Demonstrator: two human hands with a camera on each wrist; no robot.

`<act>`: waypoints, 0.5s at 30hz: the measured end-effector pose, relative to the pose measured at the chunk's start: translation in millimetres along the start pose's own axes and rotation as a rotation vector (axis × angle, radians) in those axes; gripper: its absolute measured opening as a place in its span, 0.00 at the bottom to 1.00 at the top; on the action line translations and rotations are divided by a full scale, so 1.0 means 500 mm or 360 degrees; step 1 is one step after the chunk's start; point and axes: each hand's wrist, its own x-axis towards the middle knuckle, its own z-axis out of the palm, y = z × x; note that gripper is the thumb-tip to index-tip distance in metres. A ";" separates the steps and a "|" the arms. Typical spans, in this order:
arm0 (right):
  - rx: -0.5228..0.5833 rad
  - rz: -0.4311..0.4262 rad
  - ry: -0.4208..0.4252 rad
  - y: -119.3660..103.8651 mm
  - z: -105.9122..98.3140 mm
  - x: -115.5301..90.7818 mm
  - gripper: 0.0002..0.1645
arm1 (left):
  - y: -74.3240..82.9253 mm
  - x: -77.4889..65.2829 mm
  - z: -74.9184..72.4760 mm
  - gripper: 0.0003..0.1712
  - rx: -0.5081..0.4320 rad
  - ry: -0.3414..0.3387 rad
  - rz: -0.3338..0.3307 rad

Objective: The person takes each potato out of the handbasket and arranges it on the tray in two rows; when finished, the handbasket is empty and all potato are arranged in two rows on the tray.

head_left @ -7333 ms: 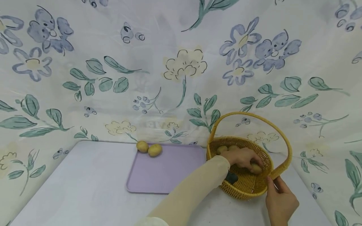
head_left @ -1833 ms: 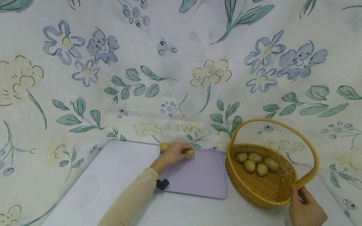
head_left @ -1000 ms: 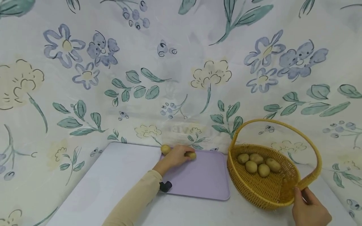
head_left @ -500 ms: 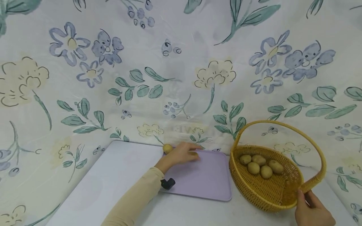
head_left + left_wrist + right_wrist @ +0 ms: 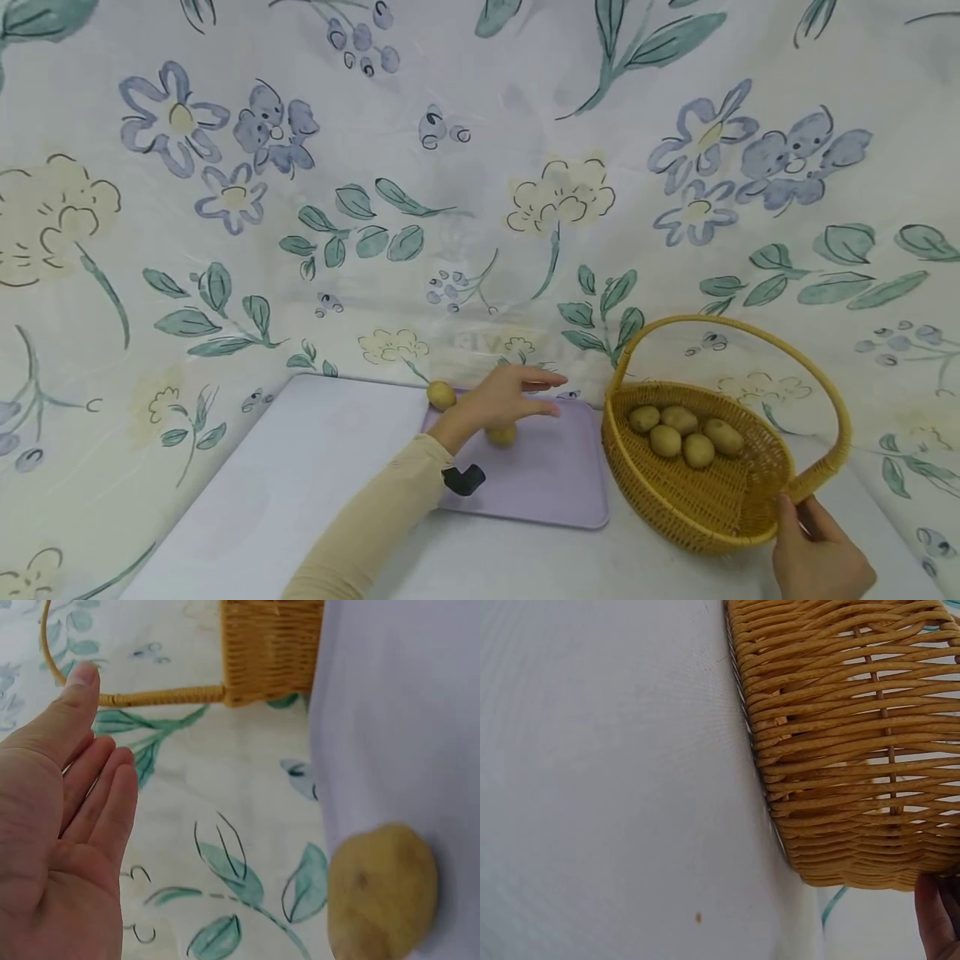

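In the head view, the left hand is released, holding nothing, its fingers above the tray at the table's far edge; one potato sits at the tray's far left corner, another potato partly behind this hand. Toward the table's right edge, the right hand grasps the basket beside its handle, probably for steadying it; five potatoes rest inside. The left wrist view shows the palm apart from a potato. In the right wrist view, fingers touch the basket's edge.
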 end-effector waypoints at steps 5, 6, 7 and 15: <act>-0.0039 0.0002 0.0009 -0.001 -0.003 0.002 0.25 | 0.025 0.028 0.025 0.29 -0.0110 -0.0003 0.0151; -0.0033 -0.0009 0.0008 -0.002 -0.004 0.002 0.25 | 0.031 0.033 0.031 0.28 -0.0120 -0.0005 0.0177; -0.0020 -0.0028 0.0013 -0.001 -0.005 0.002 0.25 | 0.037 0.038 0.036 0.28 -0.0123 -0.0004 0.0196; 0.0054 -0.0165 -0.0026 -0.002 -0.010 0.003 0.26 | 0.088 0.068 0.074 0.27 -0.0129 0.0008 0.0193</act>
